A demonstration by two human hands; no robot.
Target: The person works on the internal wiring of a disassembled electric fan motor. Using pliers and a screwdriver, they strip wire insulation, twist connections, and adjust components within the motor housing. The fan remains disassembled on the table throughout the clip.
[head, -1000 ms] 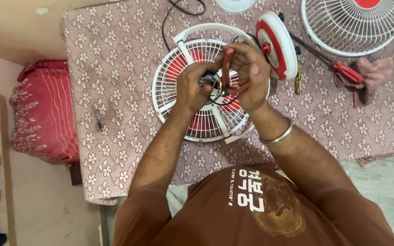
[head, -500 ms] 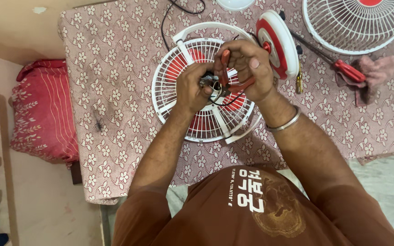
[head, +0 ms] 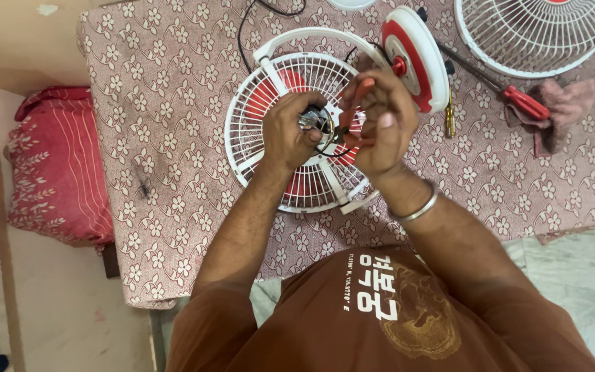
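right hand (head: 380, 127) rose | pliers (head: 352, 114) near upright | hands grip motor (head: 311, 120), pliers

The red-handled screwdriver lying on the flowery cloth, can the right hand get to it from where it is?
Probably yes, but not straight away. The red-handled screwdriver lies uncovered beside a pink rag. However, the right hand is busy gripping orange-handled pliers.

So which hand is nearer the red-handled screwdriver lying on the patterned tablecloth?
Right. The right hand grips orange-handled pliers over the white fan grille, well short of the red-handled screwdriver; the left hand is farther still.
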